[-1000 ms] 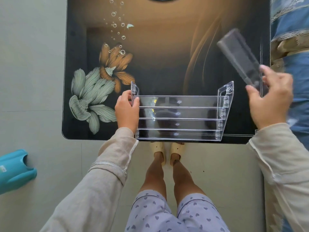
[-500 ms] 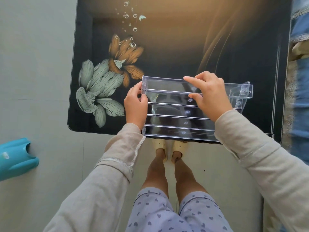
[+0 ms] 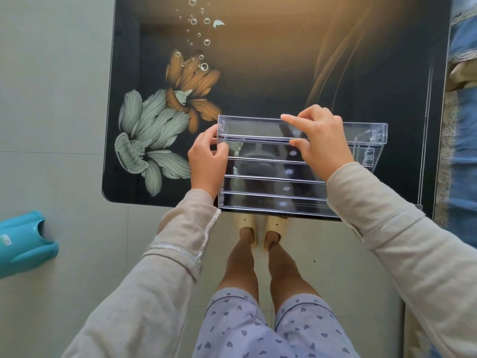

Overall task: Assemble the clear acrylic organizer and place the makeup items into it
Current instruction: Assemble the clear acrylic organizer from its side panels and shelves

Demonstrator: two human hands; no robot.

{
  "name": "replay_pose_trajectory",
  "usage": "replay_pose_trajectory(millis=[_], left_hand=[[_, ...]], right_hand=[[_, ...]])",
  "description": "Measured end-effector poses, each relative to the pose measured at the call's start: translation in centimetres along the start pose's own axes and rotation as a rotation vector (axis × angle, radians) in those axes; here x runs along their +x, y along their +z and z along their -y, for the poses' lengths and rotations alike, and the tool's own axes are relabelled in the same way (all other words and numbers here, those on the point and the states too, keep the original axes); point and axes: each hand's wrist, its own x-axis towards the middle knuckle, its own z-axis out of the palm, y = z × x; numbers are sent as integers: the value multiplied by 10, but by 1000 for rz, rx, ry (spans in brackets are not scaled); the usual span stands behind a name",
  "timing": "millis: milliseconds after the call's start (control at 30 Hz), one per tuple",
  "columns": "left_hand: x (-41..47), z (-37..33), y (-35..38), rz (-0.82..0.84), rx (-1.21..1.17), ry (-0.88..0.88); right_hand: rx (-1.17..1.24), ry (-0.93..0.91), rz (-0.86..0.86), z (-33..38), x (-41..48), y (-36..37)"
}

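Note:
A clear acrylic organizer (image 3: 260,186) with several stepped tiers stands at the near edge of a dark glass table (image 3: 271,73) printed with flowers. A clear top tier piece (image 3: 255,130) lies along its far side, between the two side walls. My left hand (image 3: 207,162) grips the organizer's left side wall near the top. My right hand (image 3: 318,140) pinches the top tier piece near its middle, thumb in front and fingers over its back edge. No makeup items are in view.
The right side wall (image 3: 371,148) of the organizer juts out beyond my right wrist. A teal plastic object (image 3: 23,244) lies on the floor at the left. Blue patterned fabric (image 3: 464,125) runs along the table's right side. My feet in slippers stand under the table edge.
One second ago my right hand held the clear piece in the air at the right. It has since brought the piece down onto the organizer's far top and keeps hold of it. The left hand stayed on the side wall.

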Motion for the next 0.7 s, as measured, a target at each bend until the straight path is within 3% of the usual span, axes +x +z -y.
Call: replay_pose_trajectory(millis=[333, 700], left_hand=[[26, -17, 6, -115, 294, -66], [19, -19, 12, -111, 355, -17]], right_hand=[[-35, -13, -8, 1, -1, -2], [66, 9, -36, -8, -9, 9]])
